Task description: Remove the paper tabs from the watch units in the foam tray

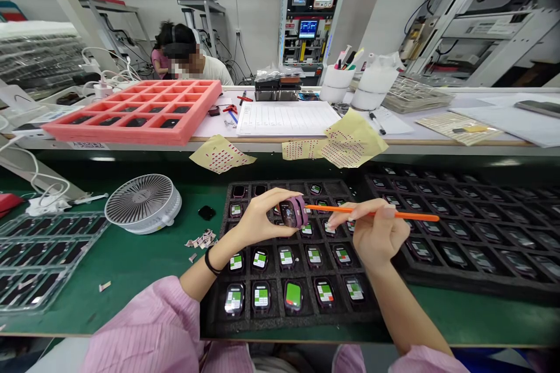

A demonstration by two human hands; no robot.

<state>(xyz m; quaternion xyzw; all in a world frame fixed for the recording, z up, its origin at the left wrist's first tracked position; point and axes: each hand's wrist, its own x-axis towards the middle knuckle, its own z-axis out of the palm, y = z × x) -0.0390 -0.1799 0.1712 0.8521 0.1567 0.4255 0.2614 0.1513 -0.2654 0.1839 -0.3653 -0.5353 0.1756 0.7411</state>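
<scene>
Held up over the black foam tray (301, 323) is a purple smartwatch case (300, 212), gripped on edge between the thumb and fingers of my left hand (258, 214). My right hand (380, 235) pinches a thin orange stick (415, 217), whose left end meets the side of the watch; I cannot make out the exact contact. Below both hands, the tray's compartments hold several watches, many with lit green and white screens, such as one watch (293, 295) showing green and red. The watch's far side is hidden by my left fingers.
A second black tray (394, 277) of watches lies right. Left are a round fan (142, 204), a dark watch part (206, 213), paper scraps (202, 239) and a clear tray (48, 297). A red foam tray (118, 134) rests on the shelf; a person (214, 70) sits beyond.
</scene>
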